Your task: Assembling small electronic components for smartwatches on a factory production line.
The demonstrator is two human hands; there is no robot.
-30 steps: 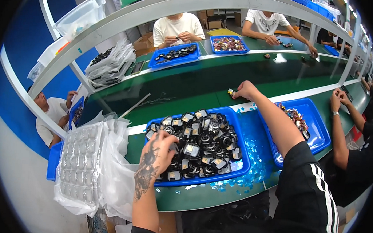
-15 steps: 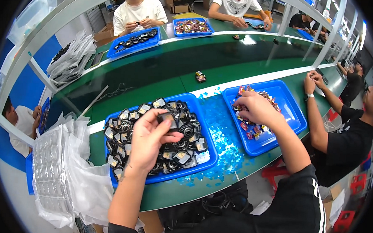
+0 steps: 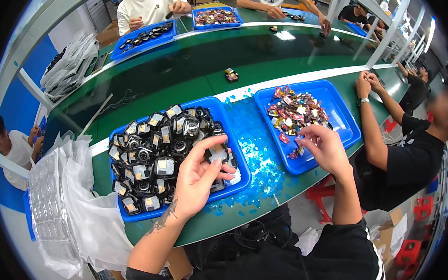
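Observation:
My left hand point(image 3: 200, 174) is over the right side of a blue tray point(image 3: 239, 163), thumb and fingers closed round a black smartwatch case point(image 3: 216, 154). The tray is heaped with similar black cases point(image 3: 141, 155), some showing a round sensor back, others a pale inner face. Over the near part of a second blue tray point(image 3: 343, 131), my right hand point(image 3: 330, 151) pinches a small electronic part point(image 3: 298, 150) at its fingertips; its exact form is partly hidden. A pile of small red, yellow and silver electronic parts point(image 3: 296, 112) fills this tray's far left portion.
Small blue film pieces point(image 3: 258, 167) litter the green bench between the trays. Stacked clear plastic trays point(image 3: 53, 202) stand at the left. One assembled piece point(image 3: 231, 75) lies on the green belt. Co-workers sit opposite and at the right, with trays point(image 3: 217, 19) before them.
My right hand has drawn back from the pile toward the tray's near side, fingers pinched. My left hand has shifted slightly right and lower over its tray. The whole view has shifted slightly.

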